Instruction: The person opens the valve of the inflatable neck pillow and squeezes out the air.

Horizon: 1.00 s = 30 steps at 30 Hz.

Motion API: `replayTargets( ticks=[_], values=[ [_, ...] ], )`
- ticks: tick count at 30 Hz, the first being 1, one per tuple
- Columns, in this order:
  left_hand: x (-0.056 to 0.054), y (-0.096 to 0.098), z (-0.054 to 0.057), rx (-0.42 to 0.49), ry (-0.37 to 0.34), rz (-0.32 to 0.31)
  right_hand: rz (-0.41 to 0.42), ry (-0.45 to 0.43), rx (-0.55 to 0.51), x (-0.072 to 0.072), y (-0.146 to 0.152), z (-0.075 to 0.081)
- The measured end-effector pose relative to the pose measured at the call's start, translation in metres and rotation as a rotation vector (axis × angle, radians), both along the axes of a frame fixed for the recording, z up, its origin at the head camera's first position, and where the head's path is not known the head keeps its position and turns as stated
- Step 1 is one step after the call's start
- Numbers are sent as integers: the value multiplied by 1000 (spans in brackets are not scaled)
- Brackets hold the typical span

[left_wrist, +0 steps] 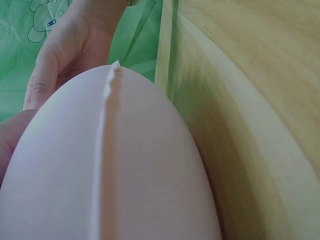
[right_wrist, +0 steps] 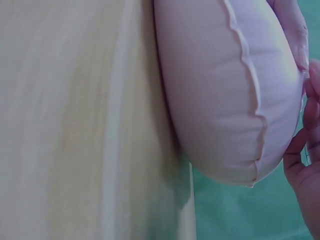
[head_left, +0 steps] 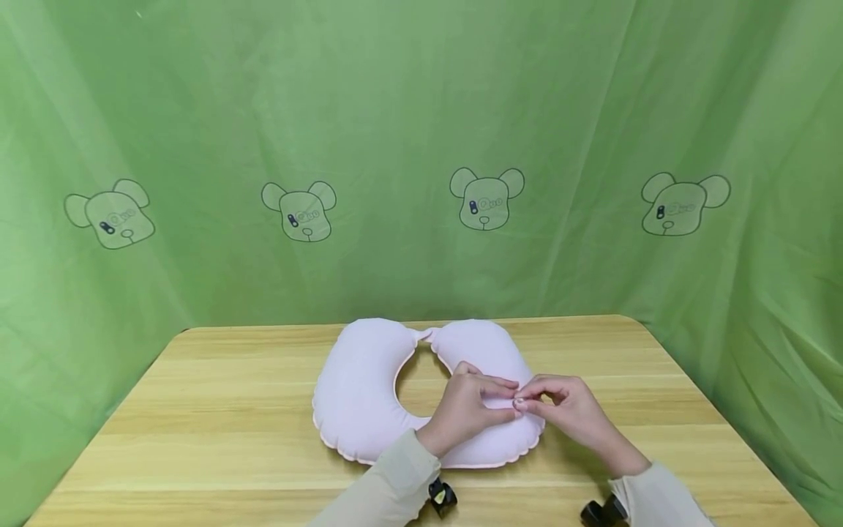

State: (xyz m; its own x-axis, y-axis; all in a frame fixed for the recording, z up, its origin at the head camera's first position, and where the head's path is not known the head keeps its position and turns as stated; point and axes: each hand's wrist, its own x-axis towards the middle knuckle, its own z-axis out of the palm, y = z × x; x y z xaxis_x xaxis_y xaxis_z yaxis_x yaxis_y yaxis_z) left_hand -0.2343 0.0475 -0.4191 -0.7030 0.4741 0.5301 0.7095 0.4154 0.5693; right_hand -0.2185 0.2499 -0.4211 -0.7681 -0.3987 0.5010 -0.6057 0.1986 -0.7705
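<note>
A pale pink, puffed-up U-shaped neck pillow (head_left: 358,384) lies on the table, its two ends joined by a small strap at the far side. On its right arm sits a small whitish valve (head_left: 518,402), partly covered by fingertips. My left hand (head_left: 464,406) reaches across the pillow, thumb and forefinger gripping the fabric on either side of the valve. From the right, my right hand (head_left: 574,410) pinches the valve between thumb and forefinger. The pillow's seamed edge (right_wrist: 255,95) fills much of the right wrist view, with the right hand (right_wrist: 307,170) beside it.
The wood-grain table (head_left: 230,410) extends around the pillow on all sides. A green curtain (head_left: 388,102) with bear-head drawings hangs behind and along both sides. Black wrist cameras (head_left: 443,498) sit at the cuffs of both light sleeves.
</note>
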Motion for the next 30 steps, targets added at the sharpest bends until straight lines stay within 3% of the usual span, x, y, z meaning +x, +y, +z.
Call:
replayTargets(
  ticks=[11,17,25,30],
  values=[
    [-1,-1,1,5,-81,-8,168,67,-91,-7,5,-6],
    [-1,-1,2,9,-98,-13,186,100,-101,-8,6,-6],
    [-2,0,-1,1,-13,-9,97,25,-47,-7,6,-6],
    [-3,0,-5,-23,85,-15,113,33,-71,-7,5,-8]
  ],
)
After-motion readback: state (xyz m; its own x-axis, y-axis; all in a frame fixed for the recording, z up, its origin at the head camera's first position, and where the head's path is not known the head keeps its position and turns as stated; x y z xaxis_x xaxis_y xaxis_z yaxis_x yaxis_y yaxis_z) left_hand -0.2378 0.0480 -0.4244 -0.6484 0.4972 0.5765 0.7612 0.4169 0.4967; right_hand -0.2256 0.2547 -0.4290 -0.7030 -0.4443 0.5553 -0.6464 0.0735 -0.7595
